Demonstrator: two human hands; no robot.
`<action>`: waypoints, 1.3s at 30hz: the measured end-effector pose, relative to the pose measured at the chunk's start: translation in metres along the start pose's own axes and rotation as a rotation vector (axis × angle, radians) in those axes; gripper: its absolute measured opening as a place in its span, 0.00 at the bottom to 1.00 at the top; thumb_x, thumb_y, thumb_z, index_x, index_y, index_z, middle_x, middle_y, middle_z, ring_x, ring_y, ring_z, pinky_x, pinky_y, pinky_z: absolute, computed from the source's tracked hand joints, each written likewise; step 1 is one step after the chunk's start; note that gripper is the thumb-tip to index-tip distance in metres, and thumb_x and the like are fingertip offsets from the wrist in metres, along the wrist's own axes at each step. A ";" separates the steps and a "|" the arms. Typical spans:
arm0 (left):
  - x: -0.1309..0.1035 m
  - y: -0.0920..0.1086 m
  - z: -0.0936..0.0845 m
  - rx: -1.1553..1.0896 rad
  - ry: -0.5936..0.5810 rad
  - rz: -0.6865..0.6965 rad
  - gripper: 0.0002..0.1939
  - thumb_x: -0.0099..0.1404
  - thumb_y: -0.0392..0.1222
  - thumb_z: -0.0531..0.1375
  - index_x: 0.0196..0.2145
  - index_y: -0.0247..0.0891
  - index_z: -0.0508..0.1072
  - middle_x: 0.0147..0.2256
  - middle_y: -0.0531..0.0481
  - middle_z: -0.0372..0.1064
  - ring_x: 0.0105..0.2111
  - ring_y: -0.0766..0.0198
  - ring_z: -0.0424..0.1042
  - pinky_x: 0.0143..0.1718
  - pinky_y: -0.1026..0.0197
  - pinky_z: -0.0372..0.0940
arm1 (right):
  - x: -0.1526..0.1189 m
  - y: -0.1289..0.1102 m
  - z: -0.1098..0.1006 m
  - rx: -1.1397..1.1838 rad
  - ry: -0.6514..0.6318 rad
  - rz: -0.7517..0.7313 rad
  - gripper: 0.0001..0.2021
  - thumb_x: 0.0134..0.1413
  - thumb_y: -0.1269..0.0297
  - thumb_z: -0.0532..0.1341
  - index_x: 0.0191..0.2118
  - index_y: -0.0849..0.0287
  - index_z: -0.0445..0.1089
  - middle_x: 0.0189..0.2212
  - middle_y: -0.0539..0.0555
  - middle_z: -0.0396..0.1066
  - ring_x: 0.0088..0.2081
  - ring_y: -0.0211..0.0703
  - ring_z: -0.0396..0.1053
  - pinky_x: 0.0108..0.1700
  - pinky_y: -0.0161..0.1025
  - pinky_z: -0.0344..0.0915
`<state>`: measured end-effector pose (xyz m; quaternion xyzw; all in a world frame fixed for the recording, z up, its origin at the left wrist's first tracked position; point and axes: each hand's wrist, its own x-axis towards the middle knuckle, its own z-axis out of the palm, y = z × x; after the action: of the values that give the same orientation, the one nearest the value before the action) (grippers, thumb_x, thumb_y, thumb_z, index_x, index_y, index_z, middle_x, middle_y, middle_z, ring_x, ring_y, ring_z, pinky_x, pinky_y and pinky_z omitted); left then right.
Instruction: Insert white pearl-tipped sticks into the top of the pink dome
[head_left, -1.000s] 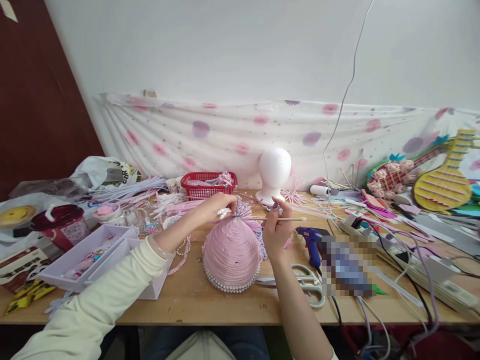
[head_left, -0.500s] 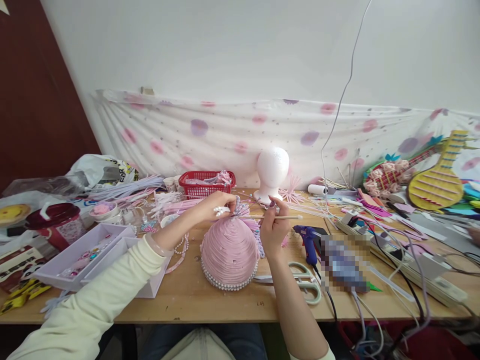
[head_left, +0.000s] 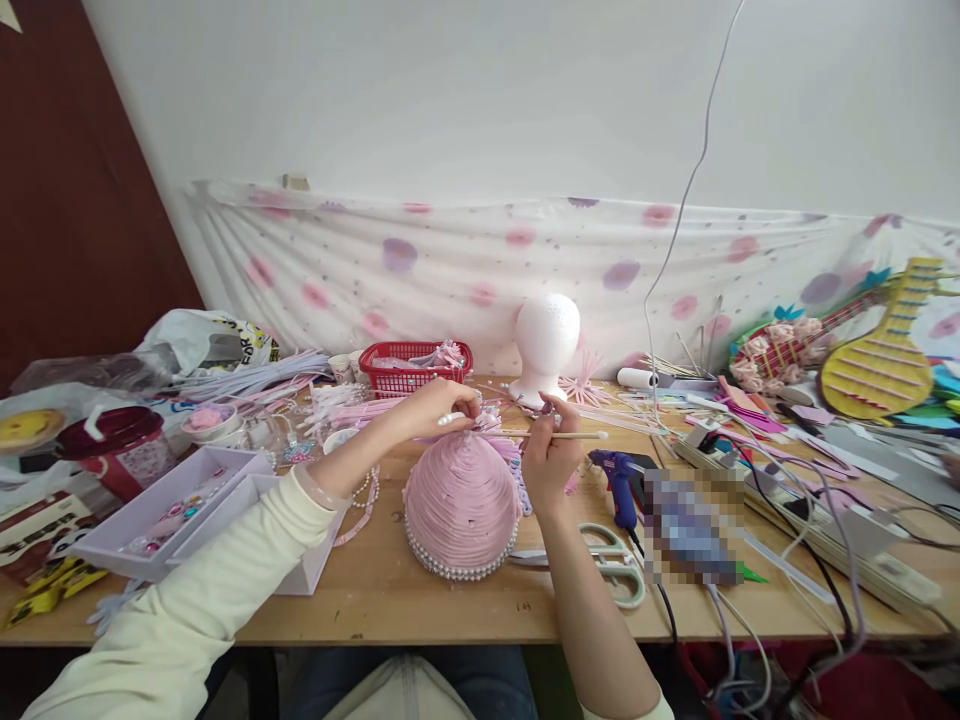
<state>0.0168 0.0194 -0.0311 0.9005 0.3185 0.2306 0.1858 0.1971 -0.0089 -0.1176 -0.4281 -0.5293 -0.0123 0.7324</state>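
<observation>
A pink cone-shaped piece (head_left: 463, 510), wound in strands and edged with pearl beads, stands on the table in front of me. At its tip my left hand (head_left: 448, 405) is closed with bent fingers; what it pinches is too small to make out. My right hand (head_left: 550, 450), to the right of the tip, is closed around a thin cotton-tipped stick (head_left: 581, 435) that points left toward the tip. Pink and lilac fringe (head_left: 491, 420) lies behind the tip, partly hidden by the left hand.
Scissors (head_left: 619, 565) and a blue glue gun (head_left: 619, 485) lie right of the cone. A white foam head (head_left: 547, 345) and red basket (head_left: 415, 380) are behind. White boxes (head_left: 161, 515) are at the left, power strips (head_left: 825, 535) with cables at the right.
My left hand has shifted slightly at the cone's tip, its fingers turned more to the right. The right hand still holds the stick in nearly the same place.
</observation>
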 end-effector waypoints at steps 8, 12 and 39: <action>0.000 0.000 0.004 0.032 0.031 0.065 0.06 0.57 0.31 0.58 0.32 0.32 0.75 0.31 0.48 0.76 0.33 0.63 0.73 0.36 0.65 0.63 | 0.001 -0.001 0.001 0.023 0.005 -0.017 0.13 0.63 0.63 0.49 0.47 0.61 0.66 0.23 0.48 0.66 0.17 0.34 0.60 0.22 0.33 0.58; 0.000 0.000 0.005 0.047 0.031 0.071 0.07 0.57 0.31 0.58 0.31 0.33 0.76 0.31 0.49 0.75 0.33 0.62 0.73 0.35 0.65 0.62 | 0.000 0.001 0.001 0.016 -0.012 0.011 0.14 0.63 0.62 0.49 0.48 0.61 0.66 0.21 0.47 0.65 0.17 0.34 0.60 0.22 0.33 0.58; -0.003 -0.006 -0.003 0.037 -0.048 0.100 0.08 0.53 0.30 0.56 0.30 0.32 0.73 0.30 0.50 0.74 0.30 0.65 0.71 0.32 0.66 0.59 | 0.003 -0.002 0.000 -0.004 0.032 0.042 0.16 0.62 0.58 0.50 0.47 0.61 0.67 0.24 0.51 0.67 0.22 0.38 0.65 0.26 0.36 0.60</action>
<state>0.0106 0.0226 -0.0325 0.9239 0.2726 0.2119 0.1648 0.1976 -0.0094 -0.1142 -0.4402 -0.5083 -0.0050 0.7401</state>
